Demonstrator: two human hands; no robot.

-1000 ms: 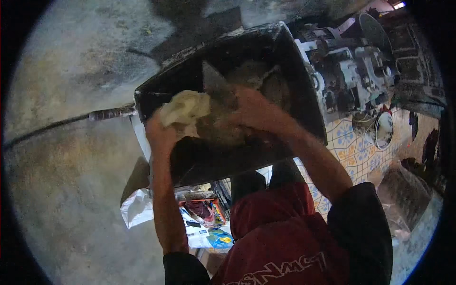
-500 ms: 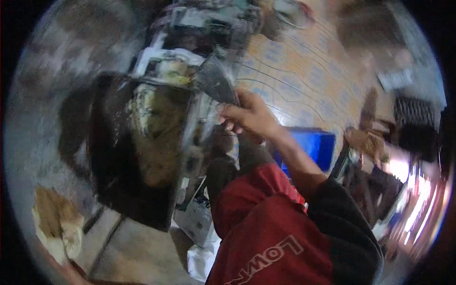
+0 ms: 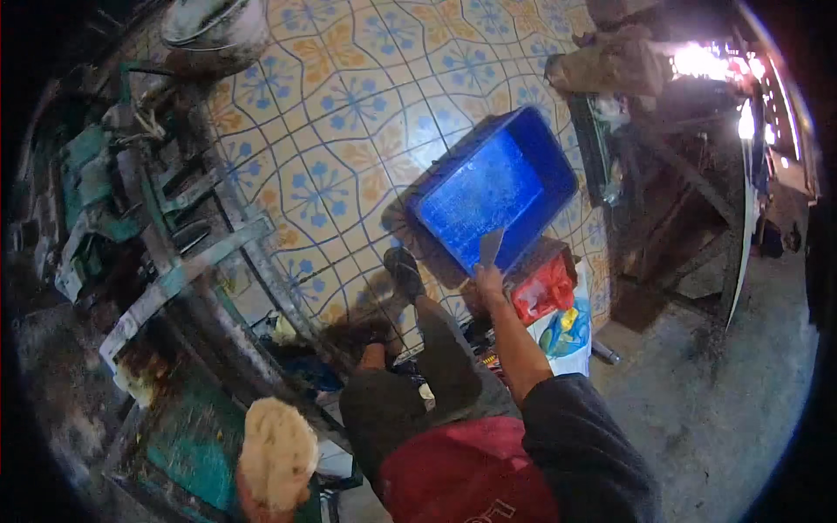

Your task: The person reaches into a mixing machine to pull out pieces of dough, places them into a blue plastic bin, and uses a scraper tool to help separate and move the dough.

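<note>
A flat-bladed scraper (image 3: 493,247) is gripped in my right hand (image 3: 488,281), its blade pointing up and over the near side of a blue plastic bin (image 3: 453,205). The bin's bottom shows scattered specks. At the lower left, my left hand (image 3: 251,501) holds a tan, rounded, soft-looking piece (image 3: 279,449) that hides most of the fingers. Beneath and beside that hand is a worn green and grey machine frame (image 3: 187,270) with dirty metal bars.
A whitish bucket (image 3: 214,30) stands at the far left on patterned floor tiles (image 3: 349,105). Beside the bin sit a red plastic bag (image 3: 547,292) and a blue-and-yellow package (image 3: 565,331). A dark wooden stand (image 3: 689,183) is at the right, with bare concrete near it.
The view has swung right, bringing the bin to the middle. My right hand and scraper have moved from the machine to the bin. The tan piece now appears nearer my body.
</note>
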